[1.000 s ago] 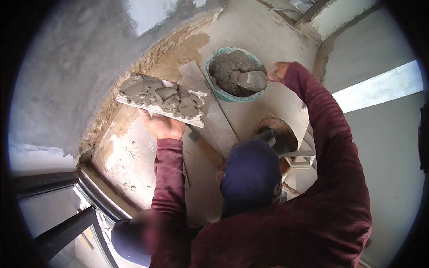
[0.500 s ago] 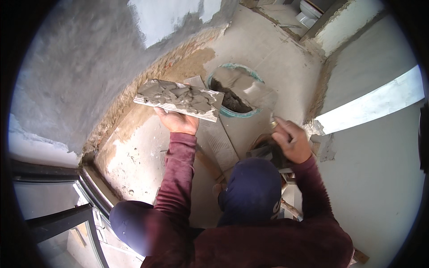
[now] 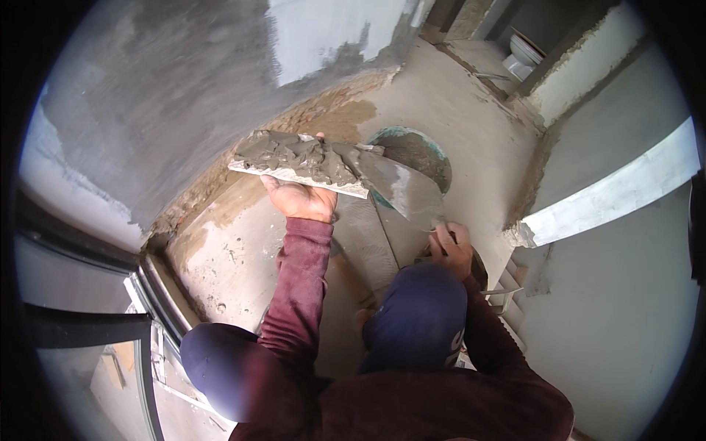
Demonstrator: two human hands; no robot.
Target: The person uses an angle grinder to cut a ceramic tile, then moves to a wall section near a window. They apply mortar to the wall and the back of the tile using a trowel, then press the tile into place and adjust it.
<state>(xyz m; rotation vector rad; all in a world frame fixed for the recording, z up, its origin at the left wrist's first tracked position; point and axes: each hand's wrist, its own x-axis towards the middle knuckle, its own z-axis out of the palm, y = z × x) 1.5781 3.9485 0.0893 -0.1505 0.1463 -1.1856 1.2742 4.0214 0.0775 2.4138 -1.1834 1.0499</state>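
My left hand [image 3: 301,198] supports a narrow, pale strip of tile [image 3: 346,189] from below, palm up, with a fingertip showing over its far edge. A thick, ridged layer of wet grey mortar [image 3: 294,156] covers the strip's upper face. My right hand [image 3: 452,248] is closed on a trowel, its grip mostly hidden by the fingers. The trowel's broad, mortar-smeared blade [image 3: 408,192] slants up and left, its tip at the right end of the mortar. Behind the blade stands a teal bucket [image 3: 390,132] with grey mortar inside, partly covered by the blade.
A ridged pale tile [image 3: 368,239] and a wooden handle [image 3: 353,279] lie on the floor below my hands. The grey-plastered wall [image 3: 169,110] has rough exposed brick along its foot. At the left is a dark-framed glass door [image 3: 88,323]; a toilet [image 3: 523,55] shows far right.
My right hand has moved left and down, bringing the trowel blade from over the bucket to the mortar on the strip. The left hand keeps its hold; the view has shifted slightly.
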